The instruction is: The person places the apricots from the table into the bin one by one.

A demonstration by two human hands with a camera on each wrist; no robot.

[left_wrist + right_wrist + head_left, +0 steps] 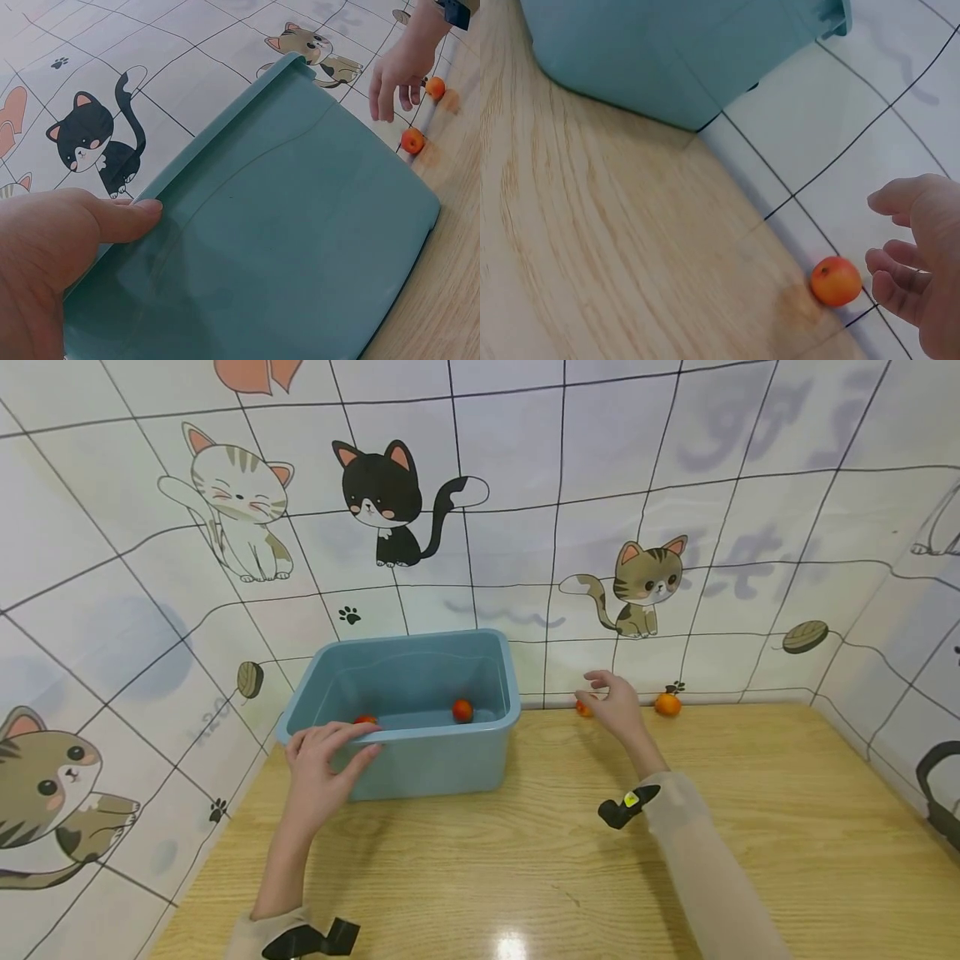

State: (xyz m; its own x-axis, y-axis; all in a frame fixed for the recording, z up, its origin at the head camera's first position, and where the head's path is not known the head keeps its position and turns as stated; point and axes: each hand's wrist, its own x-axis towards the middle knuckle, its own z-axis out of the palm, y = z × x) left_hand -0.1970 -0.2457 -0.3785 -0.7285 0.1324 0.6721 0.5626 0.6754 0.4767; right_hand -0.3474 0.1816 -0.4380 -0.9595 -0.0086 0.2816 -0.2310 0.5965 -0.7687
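Along the cat-patterned wall (517, 452), the bin (450, 730) is running lengthwise left to right, facing up; I'm seeing the left hand (321, 770) gripping its rim, the right hand (619, 707) hovering, relaxed, near a fruit (836, 283).

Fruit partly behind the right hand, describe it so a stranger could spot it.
On the wooden table, find the blue bin. Go right along the wall to the right hand and a small red-orange fruit. Unlike the other fruit outside, it lies nearer the bin.
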